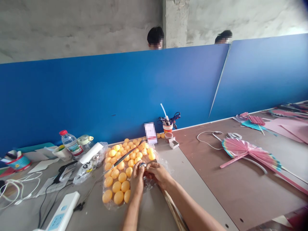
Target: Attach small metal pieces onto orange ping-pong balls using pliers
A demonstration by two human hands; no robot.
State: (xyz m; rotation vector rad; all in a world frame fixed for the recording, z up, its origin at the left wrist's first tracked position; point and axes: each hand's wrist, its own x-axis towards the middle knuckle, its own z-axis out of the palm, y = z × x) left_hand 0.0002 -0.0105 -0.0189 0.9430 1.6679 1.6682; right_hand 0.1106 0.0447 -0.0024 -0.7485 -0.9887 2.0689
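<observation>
My left hand (137, 175) has its fingers closed around a small shiny silver round object (142, 165), whose exact kind I cannot make out. Right beside it, my right hand (157, 173) is pinched, with its fingertips close to the silver object. What lies between those fingers is hidden. Both hands are over the right edge of a clear plastic bag of orange balls (122, 177), which look like ping-pong balls. Across the bag lies a dark, thin strip or cable (127, 155). Pale, thin sticks (172, 205) run beneath my right forearm.
A white power strip (63, 211), cables and a red-capped bottle (71, 144) stand at left. Behind the bag are a cup of tools (167, 128) and a small white box (173, 143). Pink paper fans (250, 149) lie right. A blue partition (108, 96) rises behind; two people's heads show above it.
</observation>
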